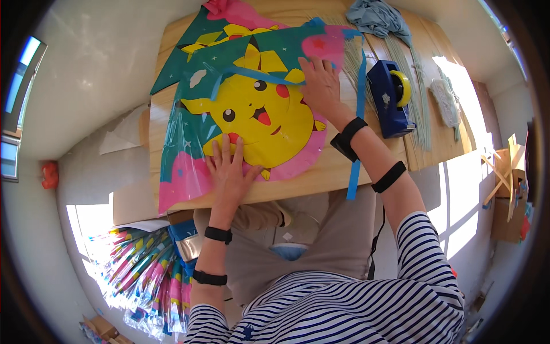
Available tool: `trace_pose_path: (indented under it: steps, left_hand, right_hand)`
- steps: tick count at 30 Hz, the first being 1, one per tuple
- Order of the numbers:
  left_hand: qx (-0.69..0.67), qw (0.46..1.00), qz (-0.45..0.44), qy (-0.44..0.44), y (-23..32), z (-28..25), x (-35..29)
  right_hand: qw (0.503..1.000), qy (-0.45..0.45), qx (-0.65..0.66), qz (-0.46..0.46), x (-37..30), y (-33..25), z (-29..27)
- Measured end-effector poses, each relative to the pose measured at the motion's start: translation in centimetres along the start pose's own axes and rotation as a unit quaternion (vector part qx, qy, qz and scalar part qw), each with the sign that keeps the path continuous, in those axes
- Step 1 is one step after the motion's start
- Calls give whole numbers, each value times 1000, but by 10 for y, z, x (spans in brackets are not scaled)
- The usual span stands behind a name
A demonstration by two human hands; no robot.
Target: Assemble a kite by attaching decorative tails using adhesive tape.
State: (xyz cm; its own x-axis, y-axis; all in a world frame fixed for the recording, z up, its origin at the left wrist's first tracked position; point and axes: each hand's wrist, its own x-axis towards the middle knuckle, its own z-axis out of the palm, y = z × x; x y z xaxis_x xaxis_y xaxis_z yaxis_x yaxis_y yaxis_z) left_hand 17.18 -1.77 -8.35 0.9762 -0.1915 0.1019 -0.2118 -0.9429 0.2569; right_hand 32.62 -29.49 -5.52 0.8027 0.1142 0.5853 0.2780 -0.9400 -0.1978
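Observation:
A thin plastic kite (pixel 252 129), printed with a yellow cartoon creature on green and pink, lies spread on the wooden table in front of me. My left hand (pixel 227 175) rests flat on its near edge, fingers spread. Farther up and to the right, my right hand (pixel 321 86) lies on the kite beside the creature's raised arm, its fingers apart. A blue strip (pixel 260 75) crosses the upper part of the print and ends by my right fingers. Another similar kite (pixel 166 74) is partly covered beneath, toward the far left.
A blue tape dispenser (pixel 382 106) with a yellow roll stands right of my right forearm. Long thin rods (pixel 422 117) and a clear plastic box (pixel 444 103) lie beyond it. A crumpled grey-blue cloth (pixel 378 20) sits at the back. Colourful folded kites (pixel 143 266) are heaped at lower left.

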Motion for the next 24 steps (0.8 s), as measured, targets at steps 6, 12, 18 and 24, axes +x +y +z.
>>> trace_pose_path:
  steps: [6,12,18,24]
  left_hand:
    - [-5,1000,18,22,0,4,0]
    - [6,1000,11,28,-4,8,-3]
    - [-8,1000,9,21,9,3,3]
    - [-28,997,-23,71,91,41,42]
  right_hand:
    - [992,-122,-24,-27,-10,30,35]
    - [972,-180,63,140,-33,0,-5]
    - [947,-182,104,243,-62,16,-44]
    - [977,-110,128,133,-76,2,-63]
